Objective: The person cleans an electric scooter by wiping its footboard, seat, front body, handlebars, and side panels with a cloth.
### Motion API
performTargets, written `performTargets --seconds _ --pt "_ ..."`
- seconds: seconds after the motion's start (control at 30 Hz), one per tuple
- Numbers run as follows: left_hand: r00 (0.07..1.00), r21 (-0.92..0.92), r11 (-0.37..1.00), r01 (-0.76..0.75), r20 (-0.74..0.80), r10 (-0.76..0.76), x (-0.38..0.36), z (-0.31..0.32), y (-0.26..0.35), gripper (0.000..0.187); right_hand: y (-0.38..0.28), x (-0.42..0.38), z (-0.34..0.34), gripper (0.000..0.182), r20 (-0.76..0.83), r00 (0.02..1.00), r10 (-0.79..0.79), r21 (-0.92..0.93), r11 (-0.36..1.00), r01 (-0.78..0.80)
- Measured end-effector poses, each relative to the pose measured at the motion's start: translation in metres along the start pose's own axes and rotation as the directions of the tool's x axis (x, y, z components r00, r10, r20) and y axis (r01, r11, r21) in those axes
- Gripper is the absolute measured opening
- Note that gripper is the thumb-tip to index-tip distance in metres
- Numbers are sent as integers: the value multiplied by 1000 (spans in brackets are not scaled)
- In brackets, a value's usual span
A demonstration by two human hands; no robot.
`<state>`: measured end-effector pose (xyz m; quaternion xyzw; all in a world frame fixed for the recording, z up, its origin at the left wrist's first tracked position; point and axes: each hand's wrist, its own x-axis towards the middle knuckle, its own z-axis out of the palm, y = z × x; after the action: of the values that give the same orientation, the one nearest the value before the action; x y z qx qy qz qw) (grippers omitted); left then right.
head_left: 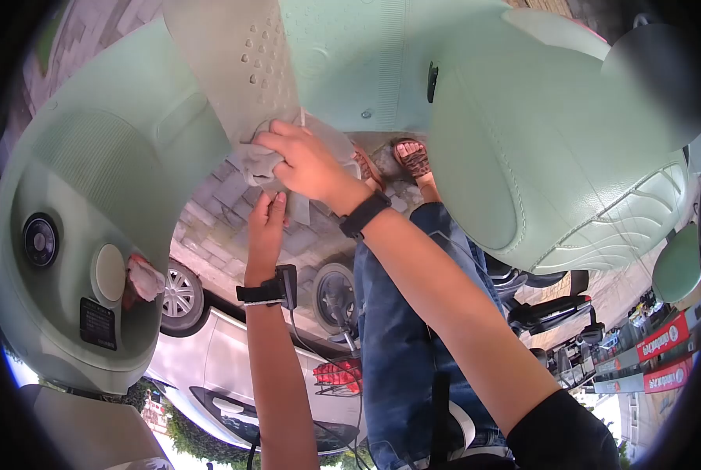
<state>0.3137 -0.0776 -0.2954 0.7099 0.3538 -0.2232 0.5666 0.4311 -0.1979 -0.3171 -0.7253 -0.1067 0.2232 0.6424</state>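
My right hand [299, 160] is closed on a crumpled grey cloth [258, 166], pressing it against a floor mat. The mat [233, 63] is pale and translucent, dotted with raised heart shapes, and hangs off the mint-green footboard [350, 63] of a scooter. Just below the cloth, my left hand [266, 231] pinches the mat's lower edge between thumb and fingers; part of that grip is hidden. Both wrists wear black bands.
The scooter's green front panel [92, 180] rises on the left, with a pink cloth [144, 278] tucked in its pocket. Its seat [554, 157] is at right. Beneath lie paving bricks [217, 196]. A white car [209, 352] and a wheel with a red basket [338, 376] stand nearby.
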Motion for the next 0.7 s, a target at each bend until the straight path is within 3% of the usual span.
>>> performTargets --seconds 0.07,0.1,0.17,0.23,0.3,0.33,0.4,0.43,0.5,0.53,0.57,0.6,0.63,0.7 --pt "998 74 996 43 48 -46 5 2 -3 22 13 0 7 34 386 920 67 -403 910 102" --pt "990 163 982 100 85 -115 4 0 -9 20 20 -11 6 34 384 920 75 -409 907 96" --pt "989 153 983 98 98 -114 9 2 -33 19 36 -40 -7 26 424 898 115 -432 897 89" --pt "987 139 986 88 121 -106 13 14 -34 18 59 -85 -27 24 544 673 500 -728 681 82" --pt "988 374 927 -11 149 -48 9 23 -26 18 55 -124 -59 26 458 436 775 -831 547 -98" --pt "988 371 928 -10 145 -47 7 32 -15 18 46 -142 -73 28 437 493 752 -782 588 -205" --pt "924 180 939 -294 305 231 -7 58 7 23 24 -172 -96 31 405 625 668 -642 694 -327" --pt "929 181 942 -283 297 222 -14 65 10 23 12 -181 -103 32 380 701 604 -561 753 -344" --pt "848 190 981 -34 525 -73 -25 78 16 38 -29 -176 -115 34 343 749 566 -484 791 -375" --pt "851 186 982 -34 521 -69 -32 84 20 38 -49 -171 -121 35 289 794 534 -400 821 -407" --pt "698 31 916 399 637 -326 -42 91 24 49 -63 -167 -125 35 292 793 534 -406 820 -403" --pt "438 -49 644 763 772 -460 -51 96 29 60 -76 -163 -128 37 242 842 482 -327 857 -397" --pt "438 -54 646 761 778 -451 -60 102 36 60 -90 -158 -133 40 182 884 431 -251 890 -382" --pt "592 -488 481 728 802 -83 -73 108 56 64 -131 -145 -145 41 191 854 484 -264 863 -431"
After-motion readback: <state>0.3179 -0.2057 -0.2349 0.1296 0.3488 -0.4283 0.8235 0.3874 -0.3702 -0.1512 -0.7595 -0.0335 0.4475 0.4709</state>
